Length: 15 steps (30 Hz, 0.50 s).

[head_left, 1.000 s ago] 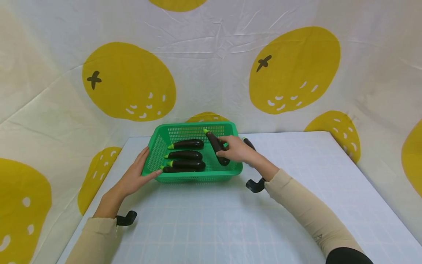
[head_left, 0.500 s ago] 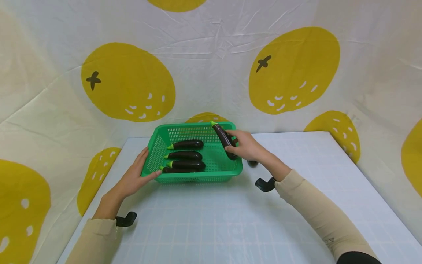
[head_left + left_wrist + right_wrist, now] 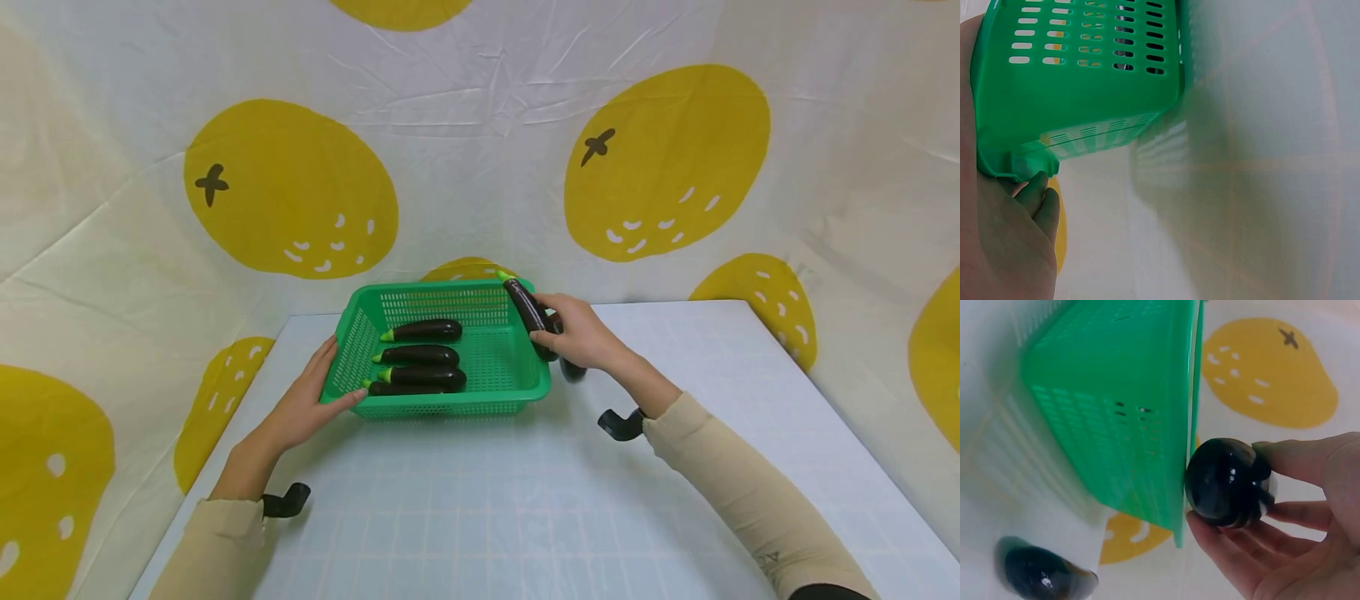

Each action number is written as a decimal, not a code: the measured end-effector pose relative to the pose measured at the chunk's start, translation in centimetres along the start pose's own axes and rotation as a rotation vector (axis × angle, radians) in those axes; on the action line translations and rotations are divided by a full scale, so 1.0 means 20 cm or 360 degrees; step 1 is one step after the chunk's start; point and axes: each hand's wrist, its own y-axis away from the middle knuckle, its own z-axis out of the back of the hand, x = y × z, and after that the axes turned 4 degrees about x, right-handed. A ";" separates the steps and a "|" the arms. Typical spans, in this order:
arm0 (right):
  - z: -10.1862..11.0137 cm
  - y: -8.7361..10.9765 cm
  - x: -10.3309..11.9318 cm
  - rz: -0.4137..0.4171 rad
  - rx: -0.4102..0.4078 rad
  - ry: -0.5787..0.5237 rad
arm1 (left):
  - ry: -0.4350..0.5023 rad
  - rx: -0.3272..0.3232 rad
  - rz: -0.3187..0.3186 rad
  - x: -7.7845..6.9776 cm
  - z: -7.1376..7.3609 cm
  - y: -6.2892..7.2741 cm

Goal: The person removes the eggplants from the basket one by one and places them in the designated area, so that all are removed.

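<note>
My right hand [image 3: 577,332] grips a dark eggplant [image 3: 527,312] with a green stem over the basket's right rim. In the right wrist view, its rounded end [image 3: 1225,481] sits between my thumb and fingers, close beside the rim. The green plastic basket [image 3: 435,401] holds several more eggplants [image 3: 422,356], lying side by side toward its left, stems leftward. My left hand [image 3: 300,408] holds the basket's near-left corner, thumb at the front rim and fingers along the left side. The left wrist view has fingertips [image 3: 1046,203] right at the rim's lip.
Another eggplant [image 3: 573,371] lies on the table just right of the basket, partly hidden by my right hand. The table [image 3: 480,500] has a pale checked cover. Behind the basket hangs a white cloth [image 3: 480,183] with large yellow fruit prints.
My right hand has carried the eggplant rightward from inside the basket to over its right rim. My left hand and the basket have stayed in place.
</note>
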 end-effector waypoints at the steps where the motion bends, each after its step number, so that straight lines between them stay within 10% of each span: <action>1: 0.01 0.01 -0.01 -0.0002 0.0000 0.0003 | 0.0000 -0.0001 -0.0001 0.00 0.00 0.00; 15: 0.07 0.10 -0.17 -0.0092 -0.0056 0.0103 | 0.0002 0.0003 0.0009 0.00 0.00 0.00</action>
